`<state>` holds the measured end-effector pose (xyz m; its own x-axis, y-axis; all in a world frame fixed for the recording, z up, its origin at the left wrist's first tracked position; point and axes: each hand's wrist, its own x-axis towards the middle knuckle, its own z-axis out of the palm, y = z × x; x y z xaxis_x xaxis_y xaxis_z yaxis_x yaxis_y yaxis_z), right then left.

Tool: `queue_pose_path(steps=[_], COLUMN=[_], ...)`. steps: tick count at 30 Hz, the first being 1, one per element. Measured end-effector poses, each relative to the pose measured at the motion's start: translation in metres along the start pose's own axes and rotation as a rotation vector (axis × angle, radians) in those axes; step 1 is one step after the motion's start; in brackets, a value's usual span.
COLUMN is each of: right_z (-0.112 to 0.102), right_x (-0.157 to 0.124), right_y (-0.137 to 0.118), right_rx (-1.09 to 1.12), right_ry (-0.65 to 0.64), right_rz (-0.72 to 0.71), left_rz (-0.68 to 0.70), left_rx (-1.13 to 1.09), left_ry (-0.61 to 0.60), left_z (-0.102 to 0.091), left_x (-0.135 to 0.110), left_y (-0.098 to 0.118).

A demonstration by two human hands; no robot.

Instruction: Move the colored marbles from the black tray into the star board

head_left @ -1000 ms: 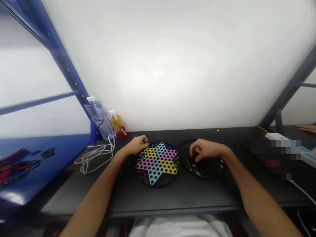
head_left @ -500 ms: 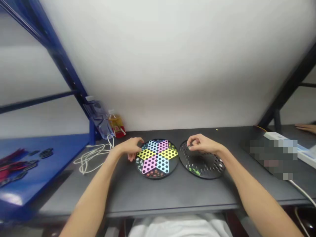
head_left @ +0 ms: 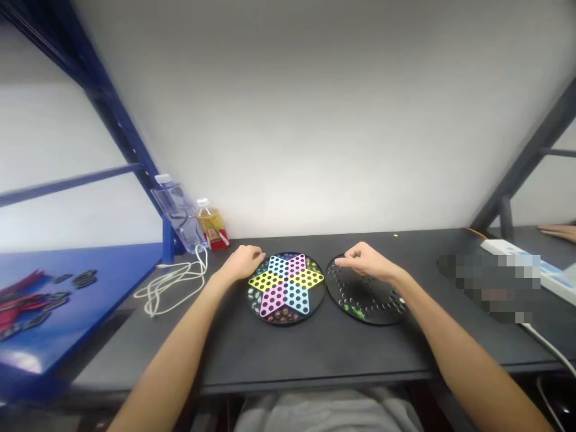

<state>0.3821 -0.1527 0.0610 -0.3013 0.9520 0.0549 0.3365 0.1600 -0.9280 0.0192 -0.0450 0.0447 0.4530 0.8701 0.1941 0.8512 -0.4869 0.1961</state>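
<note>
The left hand [head_left: 243, 263] rests at the upper-left rim of a round black Chinese checkers board [head_left: 285, 287] with a yellow, pink and pale blue star, its curled fingers [head_left: 257, 255] hiding whether they hold anything. The right hand [head_left: 365, 263] sits just above a round black perforated disc [head_left: 366, 300] beside the board, its fingers [head_left: 344, 260] pinched together, contents hidden. Both lie on a dark grey surface [head_left: 315, 360], with tiny green marbles [head_left: 353, 309] on the disc, and a pixelated blur [head_left: 490, 282] obscures an object farther right.
</note>
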Motion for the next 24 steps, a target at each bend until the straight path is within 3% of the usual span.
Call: queue_pose_path(steps=[5,9,14,17,21,24], right_z=[0.001,0.002,0.013,0.022,0.018,0.006], right_x=[-0.018,-0.029,-0.042,-0.045,-0.042,-0.038], right_y=[-0.020,-0.012,-0.008,-0.010,-0.007,0.003], right_rx=[-0.264,-0.334,-0.472,-0.496,-0.308,0.111], right_ry=[-0.140,-0.183,-0.361,-0.389,-0.303,-0.133], right_rz=[-0.066,-0.037,0.010,0.020,0.034,0.086], left_rz=[0.053,0.060,0.040,0.045,0.053,0.034], left_rx=[-0.066,-0.142,-0.151,-0.148,-0.155,-0.153], left_ry=[0.013,0.036,0.038,0.038,0.037,0.019], left_z=[0.002,0.006,0.009,0.009,0.009,0.009], left_x=[0.000,0.001,0.001,0.001,0.000,0.000], left_y=[-0.001,0.000,0.000,-0.002,-0.001,0.001])
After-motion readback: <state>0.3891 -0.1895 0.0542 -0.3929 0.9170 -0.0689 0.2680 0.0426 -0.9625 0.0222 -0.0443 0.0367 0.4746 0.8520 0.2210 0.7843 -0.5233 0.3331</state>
